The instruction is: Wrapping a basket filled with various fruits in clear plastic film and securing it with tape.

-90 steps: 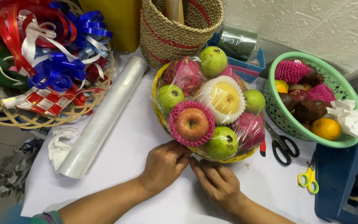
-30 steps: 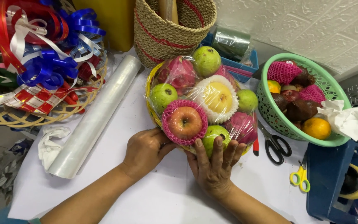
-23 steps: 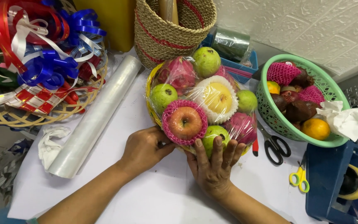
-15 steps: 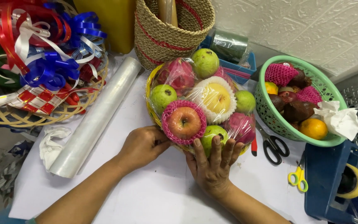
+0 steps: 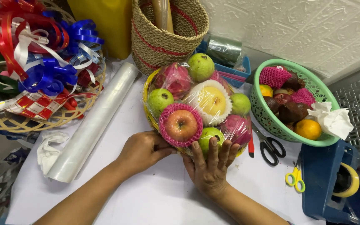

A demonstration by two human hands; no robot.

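**Wrapped fruit basket steadied by both hands on a white table**

A yellow-rimmed fruit basket (image 5: 148, 109), covered in clear film, is set near the middle of the white table (image 5: 146, 200). The right hand (image 5: 210, 166) is pressed flat against the basket's near side, fingers spread wide and pointed upward over the film, where a green guava (image 5: 207, 136) and a pink dragon fruit (image 5: 235, 128) are touched. The left hand (image 5: 141, 151) is curled against the basket's near-left rim, just below a red apple (image 5: 181, 125) seated in a pink foam net; whether film is pinched under its fingers cannot be told.

A roll of clear film (image 5: 93, 125) is laid diagonally to the left of the basket, well apart from the left hand. Beyond it, a flat woven tray (image 5: 38, 124) is heaped with red, blue and white ribbon bows (image 5: 42, 58). A tall woven basket (image 5: 167, 37) is stood behind the fruit. To the right, a green plastic basket (image 5: 267, 121) of mixed fruit is placed, with black-handled scissors (image 5: 268, 145) just beside it and small yellow scissors (image 5: 295, 178) nearer the edge.
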